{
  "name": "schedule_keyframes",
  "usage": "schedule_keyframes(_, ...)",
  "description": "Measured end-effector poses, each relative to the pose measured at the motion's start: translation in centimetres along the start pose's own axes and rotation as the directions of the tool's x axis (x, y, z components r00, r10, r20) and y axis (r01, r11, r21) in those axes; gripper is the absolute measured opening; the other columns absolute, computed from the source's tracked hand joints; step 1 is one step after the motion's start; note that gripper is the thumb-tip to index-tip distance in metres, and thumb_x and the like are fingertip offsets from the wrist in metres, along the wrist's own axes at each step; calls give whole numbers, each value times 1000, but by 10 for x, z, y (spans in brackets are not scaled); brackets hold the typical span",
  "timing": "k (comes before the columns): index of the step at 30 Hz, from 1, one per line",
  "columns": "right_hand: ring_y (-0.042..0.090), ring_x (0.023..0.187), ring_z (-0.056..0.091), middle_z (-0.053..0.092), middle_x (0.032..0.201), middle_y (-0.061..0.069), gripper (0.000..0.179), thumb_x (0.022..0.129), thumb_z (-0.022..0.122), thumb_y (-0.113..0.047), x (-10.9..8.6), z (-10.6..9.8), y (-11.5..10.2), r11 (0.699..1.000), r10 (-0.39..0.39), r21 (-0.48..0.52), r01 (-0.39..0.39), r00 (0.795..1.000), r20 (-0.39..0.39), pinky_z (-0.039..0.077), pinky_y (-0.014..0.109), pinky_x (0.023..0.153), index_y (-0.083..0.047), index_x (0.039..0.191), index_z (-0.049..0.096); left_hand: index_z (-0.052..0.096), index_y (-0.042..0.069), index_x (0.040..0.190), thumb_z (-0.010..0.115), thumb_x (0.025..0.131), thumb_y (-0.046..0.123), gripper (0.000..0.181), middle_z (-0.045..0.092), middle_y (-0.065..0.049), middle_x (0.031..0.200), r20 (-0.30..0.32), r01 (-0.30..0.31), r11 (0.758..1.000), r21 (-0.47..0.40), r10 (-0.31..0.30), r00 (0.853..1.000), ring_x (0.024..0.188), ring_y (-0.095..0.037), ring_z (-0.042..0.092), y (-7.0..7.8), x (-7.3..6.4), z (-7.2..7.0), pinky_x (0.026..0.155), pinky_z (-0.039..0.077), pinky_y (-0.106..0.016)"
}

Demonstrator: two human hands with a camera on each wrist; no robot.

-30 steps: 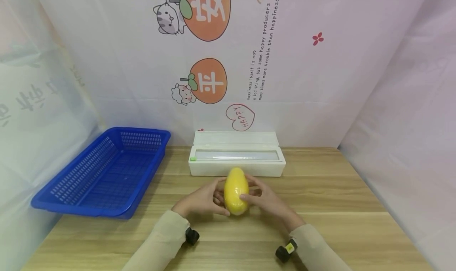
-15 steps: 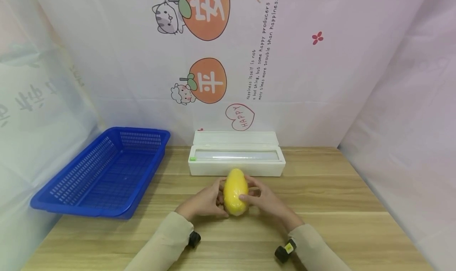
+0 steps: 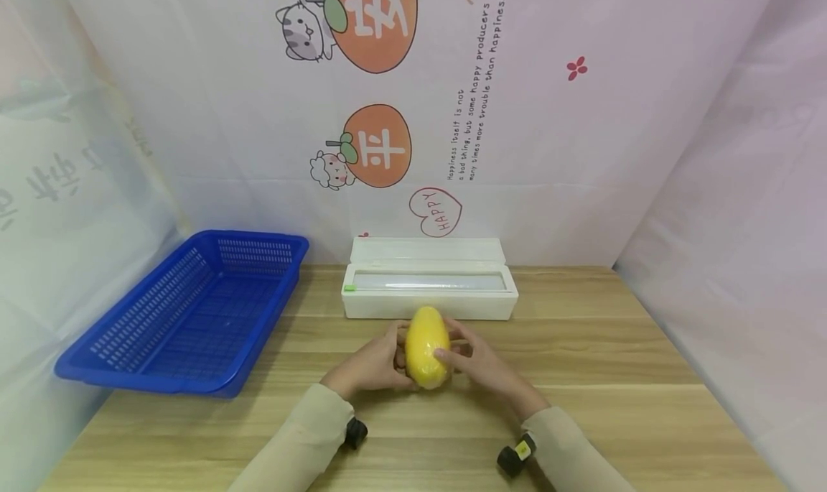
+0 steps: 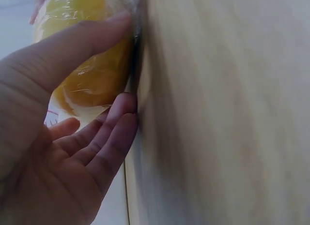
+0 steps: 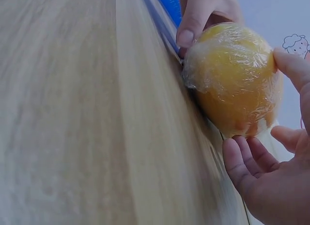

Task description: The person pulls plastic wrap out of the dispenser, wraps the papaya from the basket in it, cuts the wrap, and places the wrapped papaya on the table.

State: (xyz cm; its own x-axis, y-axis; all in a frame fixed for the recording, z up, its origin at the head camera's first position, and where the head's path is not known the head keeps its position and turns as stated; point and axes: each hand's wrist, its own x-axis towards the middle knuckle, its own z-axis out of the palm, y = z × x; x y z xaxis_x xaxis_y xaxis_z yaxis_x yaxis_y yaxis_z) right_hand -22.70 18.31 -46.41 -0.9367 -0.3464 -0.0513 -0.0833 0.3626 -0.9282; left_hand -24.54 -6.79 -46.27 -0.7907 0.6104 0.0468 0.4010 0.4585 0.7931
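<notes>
A smooth, oblong yellow melon [image 3: 426, 345] lies on the wood-grain table, its long side pointing away from me. Clear cling film covers it, bunched and wrinkled at the near end, as the right wrist view shows on the melon [image 5: 232, 75]. My left hand [image 3: 371, 363] holds it from the left, thumb at the near end and fingers at the side and low by the table. From the right, my right hand [image 3: 481, 366] grips it with the thumb on top and curled fingers against the far side. The melon's underside is hidden.
Just behind the melon stands a white cling film dispenser [image 3: 429, 307] with its lid raised and a green slider at its left. A blue perforated basket [image 3: 265, 327] sits at the left. Printed white sheets [image 3: 549, 190] enclose the table [image 3: 614, 377] at back and sides.
My left hand has shifted slightly to the right and closer around the melon, its thumb now against the near end. The right hand and the melon have barely moved.
</notes>
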Motion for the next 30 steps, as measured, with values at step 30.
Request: schedule_keyframes(30,32,118,56,44,144,21,69,99,63,-38,-6,-8,2,999,-2,38,1,1000,16,54,41,89,-13,156,31,21,6,156,91,75,30,109,52,-13,135,38,55,998,2,-55,998,101,-16,65,0,-10,-16,88,54,-31)
